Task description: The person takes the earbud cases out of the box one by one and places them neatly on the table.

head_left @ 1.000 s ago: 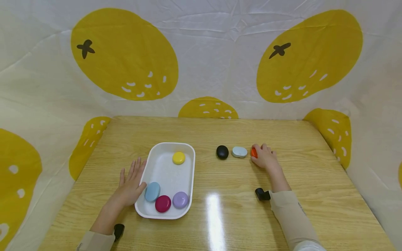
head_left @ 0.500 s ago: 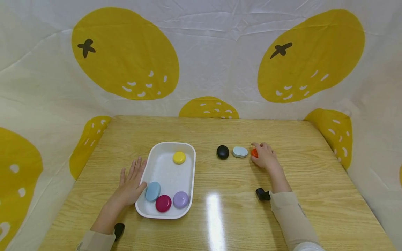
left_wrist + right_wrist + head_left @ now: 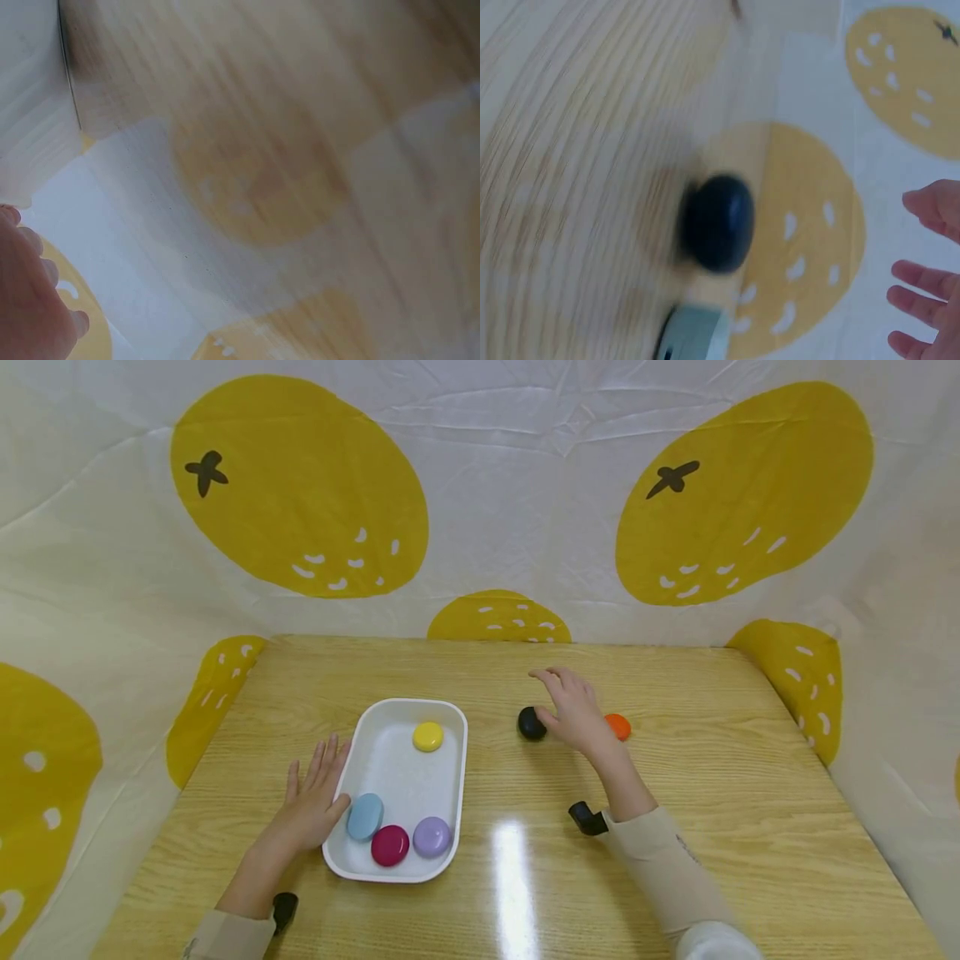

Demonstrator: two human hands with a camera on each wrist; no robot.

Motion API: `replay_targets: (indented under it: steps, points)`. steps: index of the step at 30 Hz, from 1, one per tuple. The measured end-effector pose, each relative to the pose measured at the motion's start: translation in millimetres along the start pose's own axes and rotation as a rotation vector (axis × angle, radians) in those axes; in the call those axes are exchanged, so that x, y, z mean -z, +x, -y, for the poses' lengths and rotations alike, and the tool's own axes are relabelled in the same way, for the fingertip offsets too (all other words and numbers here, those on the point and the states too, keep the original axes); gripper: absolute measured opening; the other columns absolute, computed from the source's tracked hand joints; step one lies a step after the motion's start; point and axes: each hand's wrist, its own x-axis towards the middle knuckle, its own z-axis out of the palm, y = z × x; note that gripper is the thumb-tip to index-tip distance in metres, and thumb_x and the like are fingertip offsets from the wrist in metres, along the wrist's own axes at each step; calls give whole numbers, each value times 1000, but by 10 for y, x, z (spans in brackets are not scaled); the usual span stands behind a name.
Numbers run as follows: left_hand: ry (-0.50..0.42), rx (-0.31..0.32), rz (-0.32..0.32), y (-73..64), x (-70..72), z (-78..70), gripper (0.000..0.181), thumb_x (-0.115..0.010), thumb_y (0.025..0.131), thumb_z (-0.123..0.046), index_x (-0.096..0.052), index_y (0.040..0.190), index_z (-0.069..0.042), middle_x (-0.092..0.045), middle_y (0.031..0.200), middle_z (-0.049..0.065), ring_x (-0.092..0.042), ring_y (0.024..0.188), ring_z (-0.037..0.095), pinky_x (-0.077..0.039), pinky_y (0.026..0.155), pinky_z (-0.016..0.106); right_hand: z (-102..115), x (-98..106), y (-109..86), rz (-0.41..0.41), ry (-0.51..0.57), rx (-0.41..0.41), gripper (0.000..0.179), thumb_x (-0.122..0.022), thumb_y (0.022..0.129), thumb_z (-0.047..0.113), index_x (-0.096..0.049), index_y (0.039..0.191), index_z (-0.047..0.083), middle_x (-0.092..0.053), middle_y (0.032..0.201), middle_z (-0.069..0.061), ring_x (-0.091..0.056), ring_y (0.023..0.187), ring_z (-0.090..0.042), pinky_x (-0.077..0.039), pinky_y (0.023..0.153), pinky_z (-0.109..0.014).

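My left hand (image 3: 311, 806) rests with straight fingers against the left side of a white tray (image 3: 459, 777). Inside the tray lie a yellow disc (image 3: 427, 737), a light blue oval piece (image 3: 365, 817), a crimson disc (image 3: 390, 846) and a purple disc (image 3: 432, 837). Fingers spread and holding nothing, my right hand (image 3: 576, 710) hovers over the row of pieces on the right. Beside its thumb sits a round black piece (image 3: 532, 724); an orange disc (image 3: 618, 727) lies to its right. In the head view the hand hides a pale grey-blue piece (image 3: 694, 335), partly visible in the right wrist view.
The wooden table (image 3: 495, 677) ends at a white cloth (image 3: 517, 510) printed with large yellow fruit, which rises behind and at both sides. Black wrist-worn devices (image 3: 587, 818) stick out from the sleeves, close to the tabletop.
My right hand has left the orange disc, which stays on the table, and has moved left and up, over toward the black piece. The left hand and tray have stayed put.
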Motion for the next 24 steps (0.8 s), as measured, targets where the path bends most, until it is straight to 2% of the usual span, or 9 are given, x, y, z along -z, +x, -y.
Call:
replay_targets:
  steps: [5, 11, 14, 19, 24]
  points:
    - [5, 2, -4, 1, 1, 3, 73, -44, 92, -19, 2, 148, -13, 8, 152, 17, 10, 138, 37, 15, 103, 59, 395, -148, 173, -1, -50, 108, 53, -60, 87, 18, -39, 135, 17, -39, 135, -17, -35, 126, -35, -26, 101, -56]
    - [48, 16, -7, 2, 20, -25, 74, -44, 91, -20, 4, 148, -14, 7, 152, 17, 9, 138, 36, 13, 103, 60, 801, -437, 328, 33, -150, 242, 51, -60, 86, 22, -41, 133, 19, -42, 134, -13, -40, 122, -30, -30, 101, -49]
    - [75, 25, -10, 5, 31, -49, 74, -44, 91, -21, 3, 148, -14, 6, 152, 18, 7, 138, 37, 13, 103, 60, 934, -575, 378, 56, -207, 294, 50, -59, 86, 24, -41, 133, 20, -43, 133, -12, -41, 122, -27, -32, 100, -46]
    - [117, 47, -22, -2, 25, -75, 74, -44, 91, -24, 2, 148, -13, 5, 152, 19, 7, 137, 38, 13, 102, 62, 1081, -737, 426, 124, -240, 326, 52, -57, 88, 27, -39, 136, 20, -42, 134, -9, -39, 124, -25, -32, 102, -42]
    - [146, 66, -48, -32, 42, -129, 71, -43, 90, -24, -4, 148, -9, 2, 151, 21, 11, 138, 36, 14, 101, 62, 1163, -847, 456, 136, -265, 364, 49, -56, 88, 26, -41, 134, 20, -46, 128, -7, -45, 117, -23, -36, 98, -39]
